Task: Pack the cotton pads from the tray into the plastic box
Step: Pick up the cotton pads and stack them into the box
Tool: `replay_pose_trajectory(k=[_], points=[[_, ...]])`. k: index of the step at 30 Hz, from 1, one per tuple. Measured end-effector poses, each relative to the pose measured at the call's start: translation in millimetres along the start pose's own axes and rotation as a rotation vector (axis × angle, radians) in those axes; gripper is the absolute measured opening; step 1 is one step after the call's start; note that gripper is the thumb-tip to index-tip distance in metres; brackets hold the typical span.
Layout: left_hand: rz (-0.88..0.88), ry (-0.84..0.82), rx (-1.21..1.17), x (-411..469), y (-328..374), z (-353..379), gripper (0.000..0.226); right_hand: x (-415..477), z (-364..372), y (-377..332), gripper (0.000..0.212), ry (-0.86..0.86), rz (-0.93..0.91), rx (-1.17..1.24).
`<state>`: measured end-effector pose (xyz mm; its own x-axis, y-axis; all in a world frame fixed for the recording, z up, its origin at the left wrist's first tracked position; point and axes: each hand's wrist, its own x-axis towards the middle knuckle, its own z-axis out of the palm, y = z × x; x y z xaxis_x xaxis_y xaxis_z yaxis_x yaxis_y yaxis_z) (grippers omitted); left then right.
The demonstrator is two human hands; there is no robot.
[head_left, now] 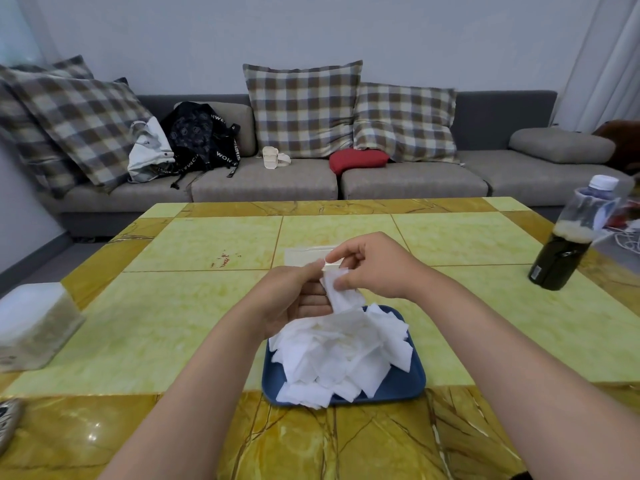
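roughly mid-frame, the left hand (294, 301) and right hand (375, 268) both pinch a small stack (343, 294) over the tray (408, 379), where more pads (339, 351) lie heaped. the box (304, 256) lies on the worktop (173, 323) just above the hands, long axis left-right, partly hidden, seemingly nearer the right hand.

Grey sofa (311, 181) against pale wall (311, 29); plaid cushions (301, 109); yellow marble-pattern table (173, 306).

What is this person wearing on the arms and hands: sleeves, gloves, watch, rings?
Nothing shows. The left forearm and right forearm are bare to the frame edge, no sleeve in view. The left hand and right hand have no gloves, and no watch, bracelet or ring is visible.
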<state>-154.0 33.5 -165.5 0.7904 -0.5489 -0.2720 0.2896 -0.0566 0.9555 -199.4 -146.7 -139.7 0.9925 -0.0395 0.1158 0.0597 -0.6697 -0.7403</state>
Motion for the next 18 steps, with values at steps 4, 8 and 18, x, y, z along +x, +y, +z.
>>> replay_pose_trajectory(k=[4,8,18], points=[[0.048,0.026,0.062,-0.4,-2.6,3.7,0.028,-1.2,-2.0,5.4,0.039,0.060,0.019,-0.027],[0.070,0.166,0.121,6.6,-9.6,4.3,0.015,-9.8,-15.6,24.4,0.016,0.078,0.110,-0.043],[0.084,0.244,0.192,14.5,-14.2,30.2,0.011,-50.0,-0.5,66.1,0.035,-0.321,0.341,-0.537]])
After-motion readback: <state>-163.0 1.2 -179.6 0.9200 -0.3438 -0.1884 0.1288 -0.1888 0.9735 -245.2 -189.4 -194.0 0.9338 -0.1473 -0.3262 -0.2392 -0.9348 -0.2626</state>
